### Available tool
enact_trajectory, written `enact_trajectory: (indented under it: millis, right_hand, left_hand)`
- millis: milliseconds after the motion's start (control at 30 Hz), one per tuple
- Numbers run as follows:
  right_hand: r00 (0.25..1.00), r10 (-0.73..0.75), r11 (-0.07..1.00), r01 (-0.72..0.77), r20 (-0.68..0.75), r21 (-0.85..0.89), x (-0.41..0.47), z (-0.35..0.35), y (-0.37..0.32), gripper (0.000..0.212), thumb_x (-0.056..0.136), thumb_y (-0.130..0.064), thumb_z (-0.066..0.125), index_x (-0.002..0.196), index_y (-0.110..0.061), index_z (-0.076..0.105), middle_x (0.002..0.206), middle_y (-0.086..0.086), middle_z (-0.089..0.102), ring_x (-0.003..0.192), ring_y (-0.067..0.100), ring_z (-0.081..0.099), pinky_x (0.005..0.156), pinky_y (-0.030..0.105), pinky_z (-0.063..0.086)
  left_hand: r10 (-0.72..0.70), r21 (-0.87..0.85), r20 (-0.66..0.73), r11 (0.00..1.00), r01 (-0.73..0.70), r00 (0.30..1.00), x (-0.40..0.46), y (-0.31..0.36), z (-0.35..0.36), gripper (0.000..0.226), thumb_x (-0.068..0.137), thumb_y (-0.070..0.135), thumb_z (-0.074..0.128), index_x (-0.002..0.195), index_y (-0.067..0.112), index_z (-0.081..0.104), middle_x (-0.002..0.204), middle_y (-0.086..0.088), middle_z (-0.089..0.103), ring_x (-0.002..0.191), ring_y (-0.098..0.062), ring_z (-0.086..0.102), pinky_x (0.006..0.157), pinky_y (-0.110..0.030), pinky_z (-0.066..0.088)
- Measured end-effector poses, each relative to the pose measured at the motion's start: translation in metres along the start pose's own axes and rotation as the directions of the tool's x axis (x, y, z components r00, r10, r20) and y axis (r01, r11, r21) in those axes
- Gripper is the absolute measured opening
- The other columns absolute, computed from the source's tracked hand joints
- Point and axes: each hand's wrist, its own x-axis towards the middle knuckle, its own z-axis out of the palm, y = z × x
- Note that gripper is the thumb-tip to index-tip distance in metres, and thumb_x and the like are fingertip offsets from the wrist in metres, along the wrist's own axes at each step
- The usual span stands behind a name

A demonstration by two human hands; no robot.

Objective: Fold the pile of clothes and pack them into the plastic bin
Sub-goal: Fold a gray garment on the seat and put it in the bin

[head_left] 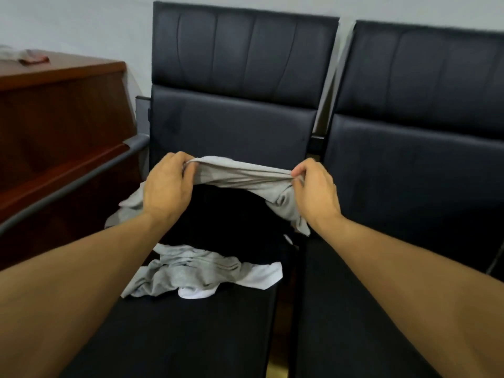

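Observation:
A light grey garment (pixel 240 174) is stretched between my hands above the seat of the left black chair (pixel 191 328). My left hand (pixel 167 186) grips its left end and my right hand (pixel 313 190) pinches its right end; loose cloth hangs below both hands. Under it lies a pile of clothes: a black garment (pixel 231 222) in the middle, a crumpled grey one (pixel 180 274) in front and a white piece (pixel 259 276) at the front right. No plastic bin is in view.
A second black chair (pixel 409 186) stands right beside the first. A brown wooden cabinet (pixel 60 126) is at the left, with some cloth (pixel 24 57) on top. The chair's grey armrest (pixel 81 181) runs along the left. A pale wall is behind.

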Motion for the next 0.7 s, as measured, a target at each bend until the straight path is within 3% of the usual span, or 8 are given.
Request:
enact_trajectory:
  millis: [100,200,267,367,500,600,633,700]
  right_hand:
    - [0.998,0.05,0.998,-0.049,-0.032,0.036,0.001,-0.052,-0.013,0.029,0.102,-0.01,0.04,0.123,-0.022,0.058,0.117,-0.004,0.051,0.095,0.015,0.054,0.091,0.041,0.05]
    - [0.998,0.01,1.0,-0.011,-0.06,-0.021,-0.003,-0.109,-0.028,0.027,0.104,-0.014,0.035,0.115,-0.019,0.06,0.108,-0.002,0.049,0.089,0.018,0.053,0.077,0.037,0.046]
    - [0.997,0.007,1.0,-0.008,-0.08,-0.018,-0.009,-0.149,-0.039,0.024,0.105,-0.016,0.032,0.111,-0.021,0.055,0.105,0.004,0.058,0.088,0.025,0.058,0.07,0.041,0.047]
    - [0.992,0.004,1.0,-0.003,-0.126,0.008,-0.023,-0.21,-0.052,0.023,0.105,-0.019,0.03,0.109,-0.024,0.053,0.097,0.007,0.063,0.084,0.027,0.061,0.071,0.048,0.055]
    - [0.982,-0.049,0.998,0.04,-0.185,-0.053,-0.045,-0.288,-0.067,0.025,0.105,-0.02,0.038,0.113,-0.022,0.061,0.099,0.003,0.066,0.085,0.023,0.061,0.073,0.043,0.053]
    - [0.982,-0.007,0.997,-0.007,-0.19,-0.073,-0.057,-0.343,-0.072,0.034,0.103,-0.031,0.052,0.075,-0.016,0.062,0.069,0.003,0.059,0.063,0.021,0.054,0.058,0.036,0.046]
    - [0.982,0.025,0.998,-0.034,-0.19,-0.047,-0.062,-0.358,-0.072,0.045,0.102,-0.035,0.056,0.061,-0.016,0.051,0.055,0.001,0.048,0.051,0.018,0.044,0.05,0.033,0.038]
    - [0.983,0.071,0.997,-0.073,-0.169,-0.008,-0.071,-0.382,-0.072,0.057,0.099,-0.038,0.059,0.053,-0.018,0.034,0.041,-0.005,0.032,0.042,0.015,0.029,0.047,0.031,0.027]
  left_hand:
    - [0.026,-0.046,0.019,0.999,-0.025,0.999,0.006,0.038,-0.026,0.028,0.104,0.039,0.046,0.107,0.019,0.065,0.107,-0.001,0.058,0.095,-0.023,0.058,0.08,-0.037,0.044]
    - [0.019,-0.129,0.043,0.992,-0.013,0.999,0.009,0.084,-0.052,0.03,0.105,0.04,0.044,0.112,0.019,0.065,0.113,-0.002,0.057,0.099,-0.021,0.057,0.085,-0.038,0.045]
    - [0.011,-0.208,0.052,0.978,0.0,0.999,0.008,0.113,-0.069,0.028,0.105,0.04,0.042,0.109,0.02,0.062,0.106,0.0,0.06,0.094,-0.02,0.056,0.079,-0.036,0.042]
    - [0.052,-0.305,0.069,0.952,-0.029,0.996,0.005,0.153,-0.094,0.026,0.107,0.041,0.038,0.103,0.022,0.055,0.089,0.004,0.062,0.084,-0.019,0.058,0.069,-0.037,0.041]
    - [0.097,-0.351,0.075,0.934,-0.065,0.992,-0.002,0.207,-0.125,0.027,0.107,0.041,0.038,0.104,0.021,0.054,0.09,0.003,0.06,0.079,-0.015,0.056,0.064,-0.035,0.042]
    - [0.086,-0.32,0.069,0.946,-0.059,0.994,-0.003,0.238,-0.141,0.025,0.102,0.041,0.053,0.104,0.021,0.068,0.102,-0.005,0.061,0.081,-0.019,0.06,0.068,-0.036,0.05]
    - [0.069,-0.309,0.093,0.95,-0.037,0.993,-0.005,0.246,-0.145,0.025,0.1,0.042,0.057,0.103,0.022,0.071,0.105,-0.006,0.064,0.082,-0.02,0.062,0.07,-0.037,0.053]
    - [0.028,-0.297,0.182,0.954,0.028,0.983,-0.015,0.261,-0.15,0.025,0.099,0.041,0.059,0.102,0.021,0.073,0.099,-0.004,0.069,0.082,-0.02,0.064,0.074,-0.041,0.057]
